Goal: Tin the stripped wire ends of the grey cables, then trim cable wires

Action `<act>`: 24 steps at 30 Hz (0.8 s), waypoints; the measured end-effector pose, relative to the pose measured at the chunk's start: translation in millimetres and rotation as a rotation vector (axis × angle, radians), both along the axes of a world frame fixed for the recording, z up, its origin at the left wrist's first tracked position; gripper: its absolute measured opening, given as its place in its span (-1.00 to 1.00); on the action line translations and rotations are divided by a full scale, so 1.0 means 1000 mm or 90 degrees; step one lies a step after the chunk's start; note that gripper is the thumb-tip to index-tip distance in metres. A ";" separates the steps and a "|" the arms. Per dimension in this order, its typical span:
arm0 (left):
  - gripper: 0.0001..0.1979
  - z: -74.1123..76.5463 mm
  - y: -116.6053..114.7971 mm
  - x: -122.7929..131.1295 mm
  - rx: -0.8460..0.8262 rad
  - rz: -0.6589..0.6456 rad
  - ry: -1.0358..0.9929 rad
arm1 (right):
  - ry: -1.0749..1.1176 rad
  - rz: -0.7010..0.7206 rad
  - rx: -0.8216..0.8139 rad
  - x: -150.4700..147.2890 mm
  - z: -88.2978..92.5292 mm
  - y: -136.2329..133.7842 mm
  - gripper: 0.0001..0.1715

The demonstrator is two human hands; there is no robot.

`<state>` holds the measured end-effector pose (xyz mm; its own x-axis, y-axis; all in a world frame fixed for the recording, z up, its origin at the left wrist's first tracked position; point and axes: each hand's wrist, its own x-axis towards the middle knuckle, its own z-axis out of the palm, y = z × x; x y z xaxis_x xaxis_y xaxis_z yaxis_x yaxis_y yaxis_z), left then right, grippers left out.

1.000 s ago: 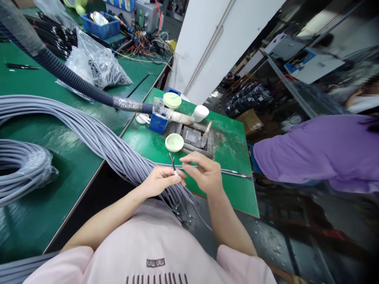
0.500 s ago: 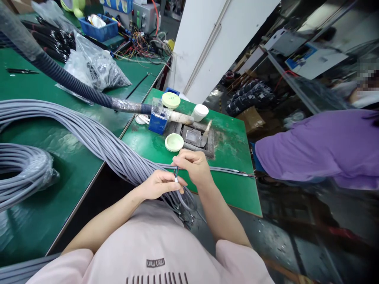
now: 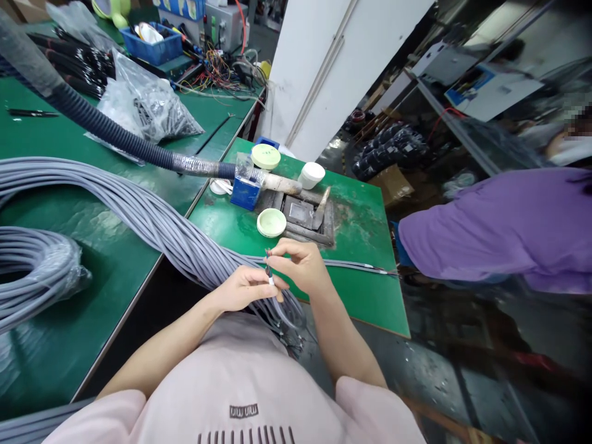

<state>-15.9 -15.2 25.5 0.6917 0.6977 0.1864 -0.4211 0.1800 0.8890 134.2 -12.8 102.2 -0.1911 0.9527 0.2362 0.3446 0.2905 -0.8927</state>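
Observation:
A thick bundle of grey cables [image 3: 152, 222] runs from the left bench down to my lap. My left hand [image 3: 245, 287] is closed on the stripped end of one grey cable [image 3: 270, 280], held upright. My right hand [image 3: 298, 265] pinches the thin coloured wires [image 3: 267, 254] that stick out of that cable end, thumb and fingers together at their tips. Both hands are just in front of the small green table [image 3: 365, 296].
On the small table: a metal fixture [image 3: 303, 216], a blue box [image 3: 245, 191], pale green lids [image 3: 271, 222] and a white cup [image 3: 312, 174]. A dark corrugated hose [image 3: 106, 129] crosses the left bench. A coil of grey cable [image 3: 32, 271] lies left. A person in purple [image 3: 490, 228] bends at right.
My right hand, open-fingered above the wires a second ago, closed on the wire tips and now pinches them slightly higher. My left hand kept hold of the cable end.

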 end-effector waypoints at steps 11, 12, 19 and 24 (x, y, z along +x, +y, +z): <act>-0.69 -0.004 -0.003 0.007 -0.169 0.132 -0.067 | 0.054 -0.109 0.114 0.005 -0.019 -0.002 -0.86; -0.68 -0.004 -0.002 0.008 -0.181 0.131 -0.075 | 0.044 -0.111 0.126 0.008 -0.021 -0.003 -0.87; -0.62 0.003 0.006 0.008 -0.306 0.126 -0.141 | -0.169 0.068 0.433 0.027 -0.023 -0.014 -0.62; -0.64 0.010 0.012 0.013 -0.315 0.118 -0.177 | -0.321 0.161 0.471 0.030 -0.024 -0.013 -0.72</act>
<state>-2.4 -3.3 35.9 0.5225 0.8519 -0.0357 -0.6895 0.4468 0.5701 164.0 -25.7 78.1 -0.6174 0.5088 0.6000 0.4903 0.8453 -0.2122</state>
